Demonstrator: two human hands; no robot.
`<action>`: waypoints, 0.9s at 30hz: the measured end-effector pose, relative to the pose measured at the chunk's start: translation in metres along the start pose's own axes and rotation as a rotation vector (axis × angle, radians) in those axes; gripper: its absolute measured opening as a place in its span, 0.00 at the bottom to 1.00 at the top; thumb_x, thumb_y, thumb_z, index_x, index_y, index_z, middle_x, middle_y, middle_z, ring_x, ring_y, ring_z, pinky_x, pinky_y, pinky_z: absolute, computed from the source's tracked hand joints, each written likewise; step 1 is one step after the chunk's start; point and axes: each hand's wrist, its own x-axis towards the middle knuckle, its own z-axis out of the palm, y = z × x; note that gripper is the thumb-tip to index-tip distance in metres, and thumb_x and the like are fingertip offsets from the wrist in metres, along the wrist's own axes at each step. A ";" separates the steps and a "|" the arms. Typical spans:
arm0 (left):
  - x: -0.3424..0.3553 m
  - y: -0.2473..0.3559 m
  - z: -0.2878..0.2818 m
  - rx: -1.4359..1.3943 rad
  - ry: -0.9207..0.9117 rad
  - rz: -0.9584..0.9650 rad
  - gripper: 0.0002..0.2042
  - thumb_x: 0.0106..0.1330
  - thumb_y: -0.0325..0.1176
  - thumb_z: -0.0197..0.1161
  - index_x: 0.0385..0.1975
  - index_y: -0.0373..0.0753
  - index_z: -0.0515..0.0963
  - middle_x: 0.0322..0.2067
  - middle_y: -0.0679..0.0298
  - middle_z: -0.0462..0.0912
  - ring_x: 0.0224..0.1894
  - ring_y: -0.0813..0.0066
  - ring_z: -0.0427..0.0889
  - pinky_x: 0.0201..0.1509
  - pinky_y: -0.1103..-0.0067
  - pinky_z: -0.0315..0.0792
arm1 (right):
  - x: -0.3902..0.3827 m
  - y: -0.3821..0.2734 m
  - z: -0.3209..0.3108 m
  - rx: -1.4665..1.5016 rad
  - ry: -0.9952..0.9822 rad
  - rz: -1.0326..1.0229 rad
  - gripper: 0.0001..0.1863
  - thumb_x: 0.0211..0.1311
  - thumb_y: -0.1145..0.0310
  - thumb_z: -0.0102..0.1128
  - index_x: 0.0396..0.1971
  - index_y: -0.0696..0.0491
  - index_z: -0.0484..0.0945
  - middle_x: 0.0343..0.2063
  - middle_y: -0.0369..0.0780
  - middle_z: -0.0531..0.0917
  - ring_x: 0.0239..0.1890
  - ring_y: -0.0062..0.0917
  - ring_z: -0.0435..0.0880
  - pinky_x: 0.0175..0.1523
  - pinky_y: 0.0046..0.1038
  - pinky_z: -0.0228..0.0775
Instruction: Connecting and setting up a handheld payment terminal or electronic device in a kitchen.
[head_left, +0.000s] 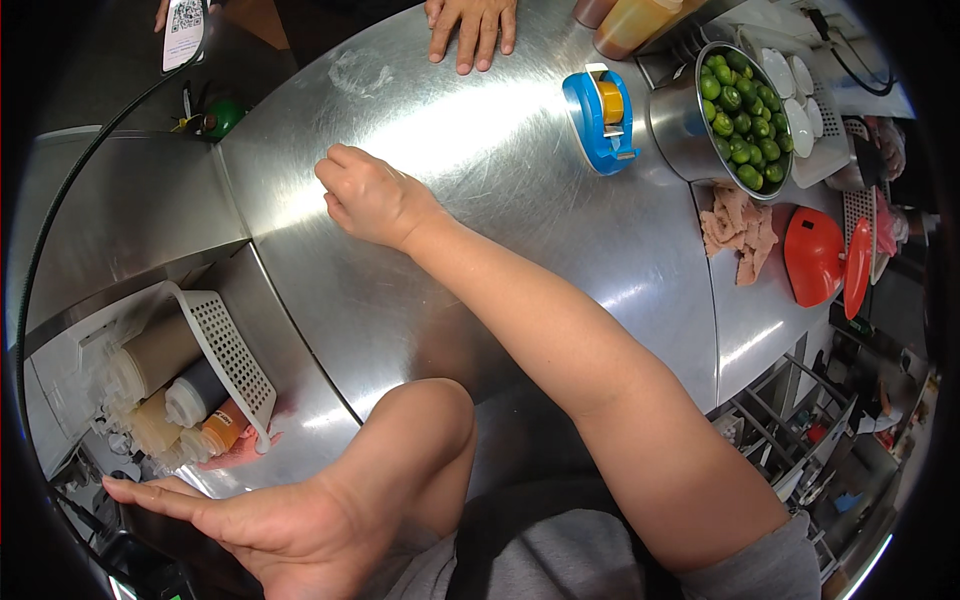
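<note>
The right hand (375, 200) is curling into a fist over the middle of the steel bench (480, 230), its forearm crossing from the lower right; whether the fingers are enclosing anything, I cannot tell. The left hand (285, 525) is opening wide at the lower left, its palm showing and its fingers pointing left, gripping nothing that is showing. Nearest to it, a white basket (232, 345) is standing on the left side, holding several bottles (160, 355) in tan, dark and orange.

Another person's hand (475, 30) is lying flat at the bench's far edge. Farther left, a phone (185, 35) is showing at the picture's top, fingers just beside it.

On the right of the bench, a blue tape dispenser (585, 125) is carrying a yellow roll (611, 103). Just beside it, a steel pot (672, 130) is holding a heap of green limes (742, 115). Below the pot, a pinkish cloth (738, 230) is lying crumpled, with a red plastic thing (812, 255) sitting near it on the right.
</note>
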 end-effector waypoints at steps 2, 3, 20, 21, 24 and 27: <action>0.000 -0.001 0.001 0.005 -0.003 0.003 0.26 0.58 0.28 0.67 0.56 0.33 0.67 0.62 0.46 0.63 0.68 0.49 0.58 0.76 0.47 0.51 | 0.001 -0.001 0.001 0.001 0.001 -0.002 0.06 0.55 0.77 0.60 0.32 0.57 0.74 0.37 0.42 0.77 0.45 0.37 0.81 0.50 0.36 0.78; -0.001 0.000 0.001 0.009 -0.005 0.004 0.24 0.58 0.27 0.66 0.55 0.33 0.70 0.61 0.45 0.65 0.68 0.48 0.60 0.76 0.47 0.51 | 0.000 -0.002 0.001 0.003 0.005 -0.004 0.06 0.55 0.78 0.60 0.32 0.57 0.74 0.37 0.42 0.77 0.45 0.37 0.81 0.50 0.36 0.78; -0.017 0.015 0.002 -0.372 0.107 -0.341 0.42 0.56 0.34 0.71 0.69 0.37 0.53 0.73 0.48 0.42 0.76 0.50 0.44 0.76 0.49 0.54 | -0.011 0.025 0.003 -0.063 0.102 -0.057 0.07 0.55 0.74 0.63 0.31 0.57 0.74 0.35 0.42 0.77 0.39 0.37 0.83 0.42 0.36 0.81; -0.012 0.017 0.007 -0.368 0.109 -0.320 0.41 0.56 0.32 0.70 0.69 0.35 0.53 0.72 0.47 0.44 0.75 0.50 0.45 0.76 0.49 0.52 | -0.006 0.017 0.008 -0.042 0.100 -0.065 0.07 0.55 0.74 0.63 0.31 0.57 0.74 0.35 0.42 0.77 0.39 0.37 0.83 0.42 0.36 0.81; -0.008 0.017 0.018 -0.371 0.134 -0.277 0.39 0.56 0.27 0.67 0.68 0.31 0.53 0.69 0.45 0.50 0.74 0.48 0.47 0.77 0.49 0.48 | 0.001 0.004 0.015 -0.013 0.094 -0.080 0.07 0.55 0.74 0.63 0.31 0.57 0.74 0.35 0.42 0.77 0.39 0.37 0.83 0.42 0.36 0.80; -0.012 0.018 0.012 -0.327 0.075 -0.289 0.42 0.56 0.25 0.67 0.69 0.30 0.48 0.69 0.44 0.47 0.75 0.47 0.45 0.78 0.49 0.46 | -0.003 0.008 0.013 -0.022 0.105 -0.069 0.06 0.54 0.75 0.63 0.31 0.56 0.75 0.35 0.42 0.77 0.39 0.37 0.83 0.42 0.36 0.81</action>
